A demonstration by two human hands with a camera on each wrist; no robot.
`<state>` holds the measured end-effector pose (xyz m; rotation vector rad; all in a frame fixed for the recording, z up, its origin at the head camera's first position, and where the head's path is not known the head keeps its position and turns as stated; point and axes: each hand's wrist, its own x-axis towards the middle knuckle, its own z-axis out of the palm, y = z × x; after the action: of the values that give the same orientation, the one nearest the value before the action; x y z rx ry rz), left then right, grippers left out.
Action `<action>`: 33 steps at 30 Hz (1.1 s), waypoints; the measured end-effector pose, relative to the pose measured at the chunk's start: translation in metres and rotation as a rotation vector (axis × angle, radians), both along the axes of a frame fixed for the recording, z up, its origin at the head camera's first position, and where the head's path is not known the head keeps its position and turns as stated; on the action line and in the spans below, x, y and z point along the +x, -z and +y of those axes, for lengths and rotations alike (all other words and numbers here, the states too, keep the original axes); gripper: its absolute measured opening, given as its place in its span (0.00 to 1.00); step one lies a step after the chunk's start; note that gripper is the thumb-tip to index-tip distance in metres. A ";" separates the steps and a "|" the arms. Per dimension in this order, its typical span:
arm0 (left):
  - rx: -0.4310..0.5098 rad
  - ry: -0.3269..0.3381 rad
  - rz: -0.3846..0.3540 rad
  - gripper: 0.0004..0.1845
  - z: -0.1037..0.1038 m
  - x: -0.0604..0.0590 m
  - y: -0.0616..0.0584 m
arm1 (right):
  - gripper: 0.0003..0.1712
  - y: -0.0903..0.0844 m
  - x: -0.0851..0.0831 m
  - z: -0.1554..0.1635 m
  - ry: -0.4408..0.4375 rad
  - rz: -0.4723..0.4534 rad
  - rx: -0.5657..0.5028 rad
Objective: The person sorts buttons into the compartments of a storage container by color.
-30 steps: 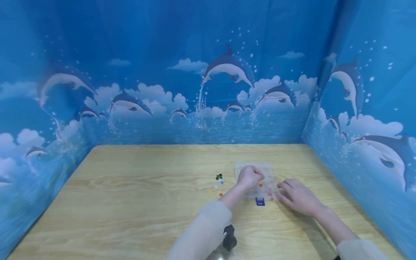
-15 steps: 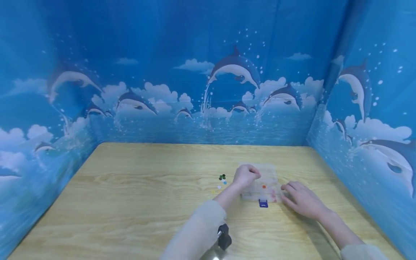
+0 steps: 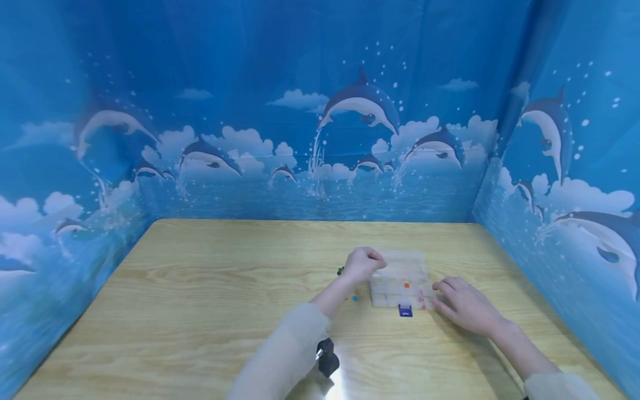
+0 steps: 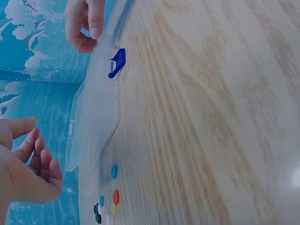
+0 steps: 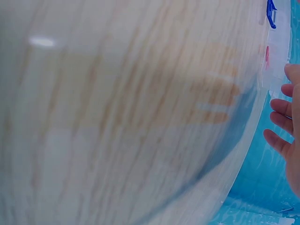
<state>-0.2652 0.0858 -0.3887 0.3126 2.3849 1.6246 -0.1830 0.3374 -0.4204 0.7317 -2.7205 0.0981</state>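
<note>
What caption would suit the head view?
Two hands at a clear plastic box with a blue latch, coloured beads beside it on a wooden table.

We see a light wood table, grain running left-right, w/ blue dolphin backdrop on three sides. On it: a clear plastic box right of centre, its blue latch at the near side. Just left of the box, a small scatter of coloured discs – teal, red, yellow, white, dark green – lying flat on the wood.
</note>
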 end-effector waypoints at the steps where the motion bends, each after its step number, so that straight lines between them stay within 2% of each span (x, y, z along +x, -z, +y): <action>1: -0.004 0.002 0.008 0.04 -0.002 0.000 0.001 | 0.20 0.000 0.000 0.000 0.001 -0.003 -0.001; 9: -0.005 0.025 0.042 0.05 -0.012 0.002 0.008 | 0.19 -0.001 0.000 -0.001 -0.007 0.010 0.003; 19: -0.017 0.058 0.001 0.04 -0.028 0.014 0.013 | 0.19 0.001 0.001 0.000 0.005 0.004 0.006; 33: -0.072 0.023 -0.011 0.03 -0.060 0.019 0.018 | 0.19 0.001 0.000 0.000 0.005 -0.006 0.006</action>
<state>-0.2460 0.0262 -0.4068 0.3157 2.4163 1.5220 -0.1832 0.3375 -0.4212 0.7277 -2.7287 0.0917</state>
